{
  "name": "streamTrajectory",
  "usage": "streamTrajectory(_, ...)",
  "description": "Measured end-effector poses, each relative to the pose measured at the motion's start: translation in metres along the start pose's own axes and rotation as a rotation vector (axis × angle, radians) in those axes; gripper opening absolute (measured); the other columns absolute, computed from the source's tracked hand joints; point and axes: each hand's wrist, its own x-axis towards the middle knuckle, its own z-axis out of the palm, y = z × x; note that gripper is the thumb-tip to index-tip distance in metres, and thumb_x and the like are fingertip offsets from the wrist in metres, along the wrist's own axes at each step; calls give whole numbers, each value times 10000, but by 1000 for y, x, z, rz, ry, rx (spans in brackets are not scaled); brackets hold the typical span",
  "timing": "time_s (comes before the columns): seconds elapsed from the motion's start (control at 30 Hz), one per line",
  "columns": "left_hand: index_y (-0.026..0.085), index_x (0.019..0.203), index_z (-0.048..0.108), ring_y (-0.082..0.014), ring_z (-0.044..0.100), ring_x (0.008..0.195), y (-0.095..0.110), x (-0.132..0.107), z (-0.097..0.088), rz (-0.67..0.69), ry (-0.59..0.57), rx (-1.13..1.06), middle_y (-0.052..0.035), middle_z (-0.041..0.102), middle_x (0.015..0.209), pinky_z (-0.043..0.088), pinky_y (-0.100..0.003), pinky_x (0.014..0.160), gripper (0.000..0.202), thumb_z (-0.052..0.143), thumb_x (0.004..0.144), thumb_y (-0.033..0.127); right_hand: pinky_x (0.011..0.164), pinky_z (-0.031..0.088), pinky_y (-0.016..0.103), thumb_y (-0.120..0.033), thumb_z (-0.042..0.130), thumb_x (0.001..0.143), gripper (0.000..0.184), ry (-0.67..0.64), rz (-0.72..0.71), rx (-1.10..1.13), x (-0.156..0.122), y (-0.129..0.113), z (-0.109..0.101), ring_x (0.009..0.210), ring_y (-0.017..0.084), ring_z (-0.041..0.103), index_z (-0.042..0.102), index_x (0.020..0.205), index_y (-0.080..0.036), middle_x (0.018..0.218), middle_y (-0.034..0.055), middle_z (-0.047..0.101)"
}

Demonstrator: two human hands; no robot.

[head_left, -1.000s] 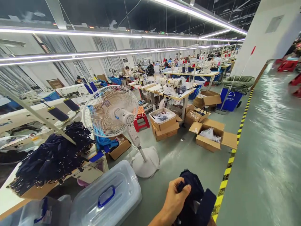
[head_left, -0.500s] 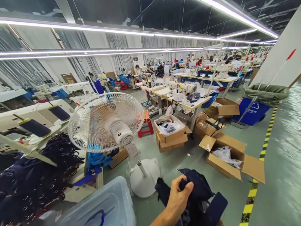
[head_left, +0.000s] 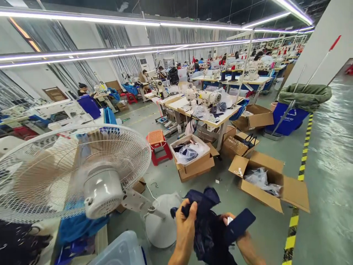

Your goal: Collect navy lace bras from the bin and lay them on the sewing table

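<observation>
My left hand (head_left: 186, 226) is closed on the upper part of a bunched navy fabric piece (head_left: 205, 235), held in front of me above the floor. My right hand (head_left: 244, 243) grips the right side of the same piece, with its fingertips curled over the edge. A flat navy rectangular panel (head_left: 242, 224) sticks out across the right hand and covers part of it. Something small and white shows by the right fingers; I cannot make out what it is. Folds hide the lower fabric.
A white fan (head_left: 103, 187) on a round base (head_left: 162, 224) stands close on the left. A pale plastic lid (head_left: 121, 252) is below it. Open cartons (head_left: 296, 191) (head_left: 195, 171) and a red stool (head_left: 161, 156) stand ahead. Striped tape (head_left: 294, 221) runs along the right.
My right hand has come into view, gripping the fabric's right side. The left hand and the fabric have shifted left and slightly down. The view has moved, so the fan looks larger and nearer.
</observation>
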Motion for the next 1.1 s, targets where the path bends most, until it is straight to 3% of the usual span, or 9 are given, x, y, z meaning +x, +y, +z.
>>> streamTrajectory(0.17, 168, 783, 550, -65, 375, 507, 19, 48, 33, 15, 148, -72, 47, 426, 579, 314, -168, 480, 347, 651, 683, 484, 652, 395, 286, -533, 550, 663, 398, 56, 35, 178, 79, -35, -50, 703, 181, 503, 570, 794, -158, 734, 43, 560)
streamTrajectory(0.33, 173, 914, 571, -117, 549, 695, 32, 86, 68, 55, 210, -98, -1, 599, 769, 443, -192, 633, 393, 673, 667, 461, 653, 362, 255, -519, 588, 640, 395, 152, -43, 192, 149, -77, -107, 731, 159, 457, 553, 803, -160, 768, 30, 541)
streamTrajectory(0.5, 167, 1107, 544, -187, 568, 927, 33, 110, 78, 84, 176, 25, -60, 622, 994, 443, -289, 855, 470, 628, 721, 422, 703, 356, 258, -509, 538, 712, 370, 149, -155, 77, 198, -109, -122, 778, 156, 464, 565, 827, -158, 827, 35, 542)
streamTrajectory(0.6, 156, 1116, 559, -206, 564, 948, 34, 120, 78, 79, 146, 121, -78, 626, 1004, 435, -304, 874, 500, 629, 706, 434, 623, 348, 264, -535, 507, 714, 415, -44, -174, -50, 214, -136, -105, 682, 151, 459, 586, 823, -142, 761, 40, 546)
streamTrajectory(0.73, 130, 1059, 608, -226, 551, 961, 42, 132, 72, 44, 75, 262, -101, 619, 1012, 426, -296, 873, 494, 641, 667, 430, 657, 368, 276, -523, 472, 722, 435, -450, -281, -225, 227, -171, -65, 680, 164, 492, 630, 816, -129, 740, 51, 577)
streamTrajectory(0.83, 140, 1092, 600, -231, 535, 986, 53, 143, 63, 51, -157, 349, -98, 604, 1052, 395, -299, 901, 413, 575, 731, 339, 693, 372, 262, -575, 455, 744, 496, -745, -368, -217, 233, -185, -29, 747, 169, 509, 635, 820, -119, 805, 57, 594)
streamTrajectory(0.9, 162, 1043, 630, -215, 554, 898, 60, 149, 53, 49, -299, 422, -71, 629, 941, 408, -278, 851, 323, 533, 747, 248, 627, 363, 238, -626, 467, 726, 550, -882, -298, -120, 236, -190, -5, 674, 136, 482, 625, 800, -104, 743, 43, 568)
streamTrajectory(0.97, 177, 906, 674, -196, 555, 768, 65, 154, 41, 26, -323, 476, -47, 626, 774, 424, -250, 755, 233, 537, 718, 193, 599, 358, 216, -596, 562, 675, 513, -911, -162, 17, 240, -194, 18, 635, 107, 467, 625, 800, -103, 722, 26, 563)
streamTrajectory(1.1, 188, 725, 679, -185, 522, 681, 68, 164, 14, 78, -216, 474, -42, 602, 680, 411, -229, 642, 129, 561, 675, 178, 541, 358, 167, -371, 760, 513, 341, -705, 74, 293, 247, -207, 57, 549, 58, 462, 601, 690, -128, 631, -28, 563)
